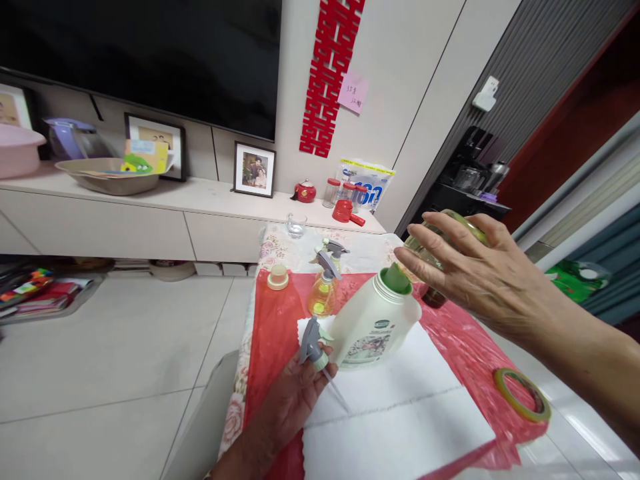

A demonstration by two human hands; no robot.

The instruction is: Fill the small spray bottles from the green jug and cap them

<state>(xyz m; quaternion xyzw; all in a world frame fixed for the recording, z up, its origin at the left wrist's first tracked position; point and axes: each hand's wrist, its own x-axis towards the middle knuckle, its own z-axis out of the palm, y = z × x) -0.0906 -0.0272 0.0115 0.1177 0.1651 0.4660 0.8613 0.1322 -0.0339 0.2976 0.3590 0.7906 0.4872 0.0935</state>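
Note:
Pinched in my left hand is a grey spray trigger head with a pale collar; its thin tube points down over the white sheet. My right hand is wrapped round a clear, greenish bottle, mostly hidden behind the fingers. That bottle is tilted near the mouth of an uncapped, pale green detergent jug, which has a green pouring spout. Whether liquid is flowing cannot be seen. Behind the jug stand a spray bottle with yellow liquid and another grey sprayer.
A cream cap stands on the red plastic sheet. The white sheet lies under the jug. A roll of tape sits at the right edge. Beyond are a glass dish, a red scoop and a dark-bottomed item.

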